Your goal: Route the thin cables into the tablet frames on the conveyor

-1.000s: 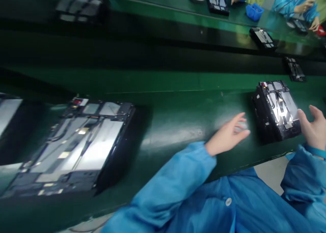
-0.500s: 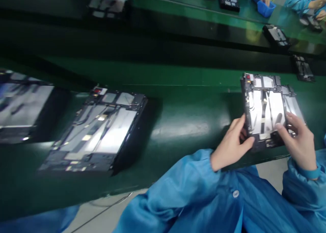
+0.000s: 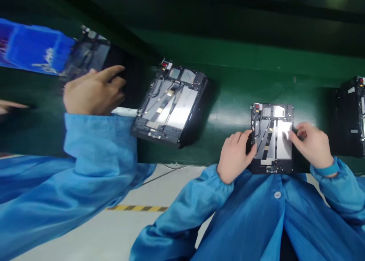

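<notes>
An opened tablet (image 3: 267,139), its silver battery panels and dark ribbon cables showing, lies face up at the table's front edge before me. My left hand (image 3: 235,152) grips its left edge, thumb on top and fingers along the side. At the right edge, my right hand (image 3: 312,145) has its thumb over the rim, with the other fingers curled beside it. The undersides of the fingers are hidden. Left of my hands, a stack of similar opened tablets (image 3: 171,101) sits at a slant.
A co-worker's hand (image 3: 94,90) reaches in from the left, over another blurred tablet stack (image 3: 88,50). Blue bins (image 3: 37,44) with small parts stand at the far left. More stacked tablets (image 3: 352,118) are at the right edge. The green table (image 3: 228,86) runs across.
My hands have brought the tablet left, away from the one beneath and beside it, and straightened it before me. The view has turned left, and a co-worker's arm now shows.
</notes>
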Demonstrator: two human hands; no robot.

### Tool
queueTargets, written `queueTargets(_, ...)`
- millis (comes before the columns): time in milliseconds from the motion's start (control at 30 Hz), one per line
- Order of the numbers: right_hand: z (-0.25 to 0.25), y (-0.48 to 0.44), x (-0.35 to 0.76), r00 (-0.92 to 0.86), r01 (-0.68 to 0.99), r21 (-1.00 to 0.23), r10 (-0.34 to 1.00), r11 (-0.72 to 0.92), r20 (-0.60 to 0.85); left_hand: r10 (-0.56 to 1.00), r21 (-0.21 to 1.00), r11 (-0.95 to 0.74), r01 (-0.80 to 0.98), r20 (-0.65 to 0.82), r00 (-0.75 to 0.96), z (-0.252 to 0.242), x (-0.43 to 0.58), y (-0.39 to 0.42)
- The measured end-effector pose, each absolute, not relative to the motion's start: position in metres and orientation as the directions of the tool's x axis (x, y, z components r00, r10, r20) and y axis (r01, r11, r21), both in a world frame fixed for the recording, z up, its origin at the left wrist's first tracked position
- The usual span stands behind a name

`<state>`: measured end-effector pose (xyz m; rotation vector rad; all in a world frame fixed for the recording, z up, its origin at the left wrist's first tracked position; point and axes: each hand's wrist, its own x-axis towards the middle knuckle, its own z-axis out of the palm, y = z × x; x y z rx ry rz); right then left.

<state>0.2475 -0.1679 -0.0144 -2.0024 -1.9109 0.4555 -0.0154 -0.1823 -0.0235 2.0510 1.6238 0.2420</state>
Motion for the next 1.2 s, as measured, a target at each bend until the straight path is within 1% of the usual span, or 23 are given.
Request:
queueTargets(67,-0.020,-0.136,0.236,0.013,0.907,-0.417,0.986,0.057,0.163,0.946,0.422,-0.203,0.884,-0.150,0.289,-0.016,0.001,-0.162)
queueTargets(100,-0.024,-0.120,0.227,0.007,0.912,-0.400,0.975,0.085,0.222,0.943,0.391,-0.216,0.894,-0.153,0.295,-0.012,0.010,-0.153)
queueTargets(133,-0.029,-0.106,0.218,0.012,0.917,-0.389,0.970,0.085,0.242,0.943,0.366,-0.218,0.905,-0.159,0.292,-0.008,0.018,-0.144)
queueTargets(200,-0.040,-0.082,0.199,0.069,0.921,-0.390,0.976,0.018,0.208,0.950,0.343,-0.194,0.919,-0.167,0.262,-0.002,0.034,-0.132)
queueTargets(267,-0.049,-0.066,0.183,0.095,0.908,-0.418,0.985,-0.025,0.146,0.959,0.354,-0.150,0.923,-0.173,0.223,0.002,0.044,-0.124)
queueTargets(333,-0.054,-0.058,0.174,0.079,0.886,-0.463,0.992,-0.025,0.097,0.964,0.372,-0.095,0.923,-0.196,0.178,0.005,0.049,-0.118)
queueTargets(433,-0.054,-0.056,0.171,0.046,0.851,-0.525,0.997,-0.007,0.061,0.955,0.385,-0.022,0.922,-0.266,0.134,0.005,0.047,-0.112)
queueTargets(533,-0.047,-0.063,0.177,0.043,0.838,-0.545,0.995,0.015,0.094,0.936,0.369,-0.021,0.929,-0.319,0.148,0.007,0.037,-0.112)
queueTargets(600,-0.042,-0.074,0.182,0.037,0.840,-0.541,0.989,0.046,0.142,0.935,0.326,-0.011,0.945,-0.333,0.125,0.009,0.025,-0.117)
queueTargets(700,-0.037,-0.095,0.188,0.001,0.857,-0.506,0.981,0.101,0.196,0.933,0.229,0.095,0.969,-0.361,-0.006,0.008,0.004,-0.129)
queueTargets(767,-0.037,-0.107,0.189,-0.035,0.874,-0.466,0.974,0.137,0.222,0.904,0.157,0.183,0.971,-0.416,-0.103,0.002,-0.008,-0.136)
queueTargets(833,-0.037,-0.114,0.188,-0.066,0.885,-0.431,0.965,0.174,0.254,0.890,0.115,0.216,0.970,-0.431,-0.148,-0.007,-0.016,-0.141)
queueTargets(900,-0.039,-0.117,0.185,-0.090,0.886,-0.416,0.955,0.206,0.281,0.932,0.149,0.163,0.975,-0.347,-0.103,-0.014,-0.017,-0.144)
queueTargets(933,-0.040,-0.117,0.184,-0.100,0.882,-0.416,0.952,0.219,0.289,0.960,0.192,0.096,0.977,-0.279,-0.040,-0.017,-0.016,-0.144)
queueTargets(1000,-0.041,-0.116,0.181,-0.107,0.872,-0.430,0.950,0.232,0.295,0.976,0.275,-0.102,0.956,-0.155,0.149,-0.018,-0.009,-0.141)
queueTargets(1033,-0.042,-0.115,0.181,-0.101,0.867,-0.443,0.950,0.230,0.295,0.960,0.297,-0.207,0.932,-0.123,0.252,-0.017,-0.004,-0.138)
queueTargets(1100,-0.043,-0.113,0.180,-0.067,0.854,-0.477,0.953,0.208,0.295,0.910,0.286,-0.355,0.890,-0.112,0.398,-0.014,0.005,-0.131)
queueTargets(1133,-0.044,-0.112,0.180,-0.045,0.848,-0.495,0.955,0.192,0.293,0.895,0.260,-0.387,0.884,-0.125,0.429,-0.012,0.010,-0.127)
queueTargets(1200,-0.046,-0.111,0.181,-0.012,0.837,-0.522,0.959,0.165,0.285,0.886,0.203,-0.398,0.895,-0.167,0.432,-0.009,0.018,-0.119)
